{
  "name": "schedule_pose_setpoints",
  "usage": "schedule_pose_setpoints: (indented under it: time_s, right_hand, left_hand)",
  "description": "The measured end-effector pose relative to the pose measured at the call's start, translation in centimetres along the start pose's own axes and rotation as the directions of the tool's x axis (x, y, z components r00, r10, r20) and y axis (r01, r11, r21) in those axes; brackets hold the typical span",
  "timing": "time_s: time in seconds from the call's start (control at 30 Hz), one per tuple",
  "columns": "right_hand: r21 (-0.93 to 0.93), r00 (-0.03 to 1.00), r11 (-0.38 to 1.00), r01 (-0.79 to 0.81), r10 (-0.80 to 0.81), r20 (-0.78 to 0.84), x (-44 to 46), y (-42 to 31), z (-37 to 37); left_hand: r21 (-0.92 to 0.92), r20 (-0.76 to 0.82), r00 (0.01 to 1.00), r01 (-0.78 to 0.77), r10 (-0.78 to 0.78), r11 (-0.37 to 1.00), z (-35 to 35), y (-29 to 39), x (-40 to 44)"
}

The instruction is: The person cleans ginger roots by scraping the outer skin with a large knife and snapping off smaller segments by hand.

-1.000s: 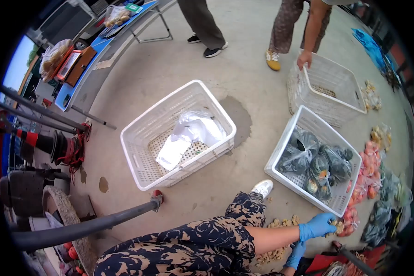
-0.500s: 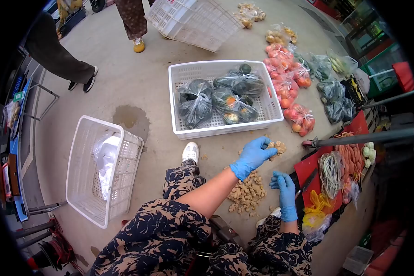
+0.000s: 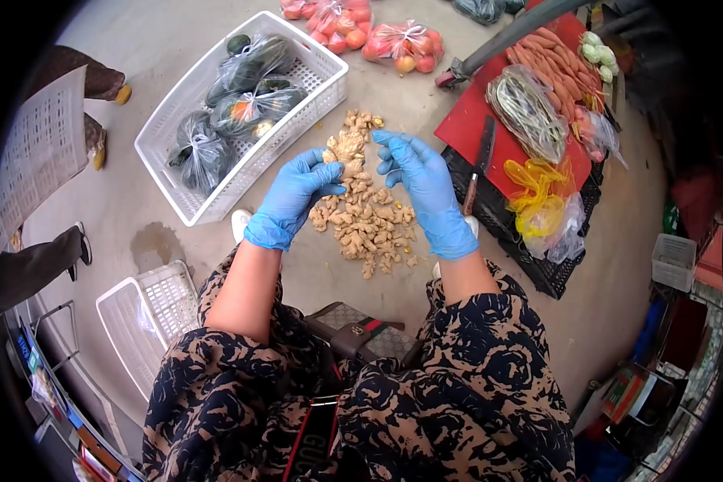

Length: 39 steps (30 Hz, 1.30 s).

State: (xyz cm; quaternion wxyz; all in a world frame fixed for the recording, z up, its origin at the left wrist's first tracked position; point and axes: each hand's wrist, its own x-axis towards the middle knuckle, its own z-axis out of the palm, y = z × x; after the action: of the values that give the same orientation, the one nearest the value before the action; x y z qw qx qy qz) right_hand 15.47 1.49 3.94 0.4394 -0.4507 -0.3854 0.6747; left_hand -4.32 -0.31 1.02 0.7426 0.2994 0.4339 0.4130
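My left hand, in a blue glove, has its fingers closed on a knobbly piece of ginger. Part of that piece's edge is hidden behind the fingertips. My right hand, gloved in blue too, is just to the right with fingers curved and apart, nothing visible in them. Beneath and between both hands a heap of loose ginger lies on the concrete floor.
A white crate at upper left holds bagged dark-green squash. Bagged tomatoes lie beyond. At right, a red board bears a knife, sweet potatoes and yellow netting. A person's leg is at left.
The view has swung right and down over the ginger heap. Both hands have come closer together above it, the left still with its ginger piece.
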Motion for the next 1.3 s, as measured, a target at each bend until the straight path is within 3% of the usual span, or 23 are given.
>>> schedule_pose_setpoints:
  time_s: [0.2, 0.43, 0.67, 0.77, 0.87, 0.97, 1.1, 1.2, 1.3]
  right_hand:
    - [-0.223, 0.998, 0.974, -0.037, 0.047, 0.04, -1.6, -0.9, -1.2]
    - [-0.541, 0.999, 0.841, 0.026, -0.002, 0.045, -2.5, 0.3, -1.6]
    - [-0.358, 0.949, 0.908, -0.217, 0.281, 0.14, -2.4, -0.3, -3.6]
    - [-0.238, 0.928, 0.947, -0.214, 0.273, 0.254, -2.4, -0.5, -4.2]
    - [-0.127, 0.921, 0.968, -0.215, 0.245, 0.303, -2.6, -0.7, -4.3]
    - [-0.119, 0.958, 0.978, -0.169, 0.192, 0.213, -2.8, -0.5, -4.2]
    - [-0.294, 0.997, 0.955, -0.042, 0.061, 0.057, -3.2, -0.5, -4.1]
    - [-0.62, 0.917, 0.68, 0.391, -0.346, 0.199, -2.2, 0.3, -5.4]
    - [-0.447, 0.984, 0.877, 0.175, -0.167, 0.058, -2.2, 0.2, -4.5]
  left_hand:
    - [0.09, 0.063, 0.997, 0.027, -0.033, 0.996, 3.1, 0.1, 0.1]
    - [0.351, 0.052, 0.994, -0.106, 0.093, 0.93, 3.6, -1.0, 0.2]
    - [-0.025, 0.151, 0.972, 0.188, -0.182, 0.982, 4.1, -1.1, 0.6]
    - [-0.147, 0.244, 0.944, 0.263, -0.223, 0.953, 3.7, -1.7, 1.1]
    - [-0.28, 0.485, 0.857, 0.341, -0.174, 0.898, 4.3, -1.7, 1.0]
    - [-0.343, 0.458, 0.877, 0.327, -0.147, 0.881, 4.3, -1.9, 1.3]
    - [-0.233, 0.218, 0.968, 0.177, -0.126, 0.956, 5.1, -0.7, 1.1]
    - [-0.006, 0.142, 0.987, 0.081, -0.079, 0.997, 5.3, 0.2, 0.8]
    - [0.189, 0.111, 0.992, 0.039, -0.061, 0.981, 5.1, 0.0, 0.9]
